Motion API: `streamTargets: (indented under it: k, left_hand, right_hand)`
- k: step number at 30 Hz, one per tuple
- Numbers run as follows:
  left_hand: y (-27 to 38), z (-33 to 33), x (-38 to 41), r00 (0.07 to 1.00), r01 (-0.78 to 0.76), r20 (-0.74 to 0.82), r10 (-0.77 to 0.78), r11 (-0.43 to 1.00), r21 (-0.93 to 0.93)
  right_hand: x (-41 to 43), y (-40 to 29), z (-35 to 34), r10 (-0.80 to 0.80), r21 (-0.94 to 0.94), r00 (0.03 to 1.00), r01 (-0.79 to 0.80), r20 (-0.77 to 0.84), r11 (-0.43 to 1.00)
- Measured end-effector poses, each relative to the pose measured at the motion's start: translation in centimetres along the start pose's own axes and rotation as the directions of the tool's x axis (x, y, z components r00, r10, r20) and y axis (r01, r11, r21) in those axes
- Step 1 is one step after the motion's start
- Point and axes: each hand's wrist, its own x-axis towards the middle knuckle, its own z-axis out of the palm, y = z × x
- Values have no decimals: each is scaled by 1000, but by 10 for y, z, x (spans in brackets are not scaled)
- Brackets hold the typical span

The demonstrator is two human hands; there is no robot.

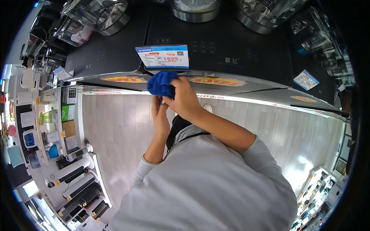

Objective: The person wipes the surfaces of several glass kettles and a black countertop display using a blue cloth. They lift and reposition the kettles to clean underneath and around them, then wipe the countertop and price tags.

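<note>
A bunched blue cloth (162, 83) is at the front edge of a black appliance top (219, 55), just below a propped price card (163, 57). My right hand (185, 98) grips the cloth at its right side with fingers and thumb. My left hand (160, 115) is raised below the cloth, its fingertips close to the cloth's lower edge; whether they hold it is hidden. Red and yellow stickers (216, 81) run along the appliance's front face, on both sides of the cloth.
Glass jugs with steel bases (195, 14) stand along the back of the black tops. Another price card (306, 80) leans at the right. Shelves with boxes (68, 112) and a row of tower-shaped appliances (78, 169) line the left. Wood-look floor (124, 124) lies below.
</note>
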Motion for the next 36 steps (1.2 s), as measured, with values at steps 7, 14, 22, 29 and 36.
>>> streamTargets:
  k: [7, 14, 22, 29, 36]
  left_hand:
    - [14, -4, 6, 993, -66, -90, 71, 996, 56]
    - [5, 36, -2, 988, 7, 155, -16, 998, 56]
    - [-20, 91, -9, 915, 20, 400, -58, 995, 99]
    - [-48, 136, -18, 836, -133, 548, 34, 981, 143]
    - [-58, 182, -22, 658, -387, 753, -13, 852, 352]
  right_hand:
    - [-5, 20, 26, -112, -131, 991, 102, -73, 986]
    - [-23, 50, -16, -131, -269, 965, 66, -229, 961]
    - [-59, 82, -79, -57, -333, 919, -83, -389, 939]
    - [-83, 100, -114, 243, -75, 790, -342, -563, 937]
    - [-108, 127, -160, 261, -48, 689, -395, -676, 917]
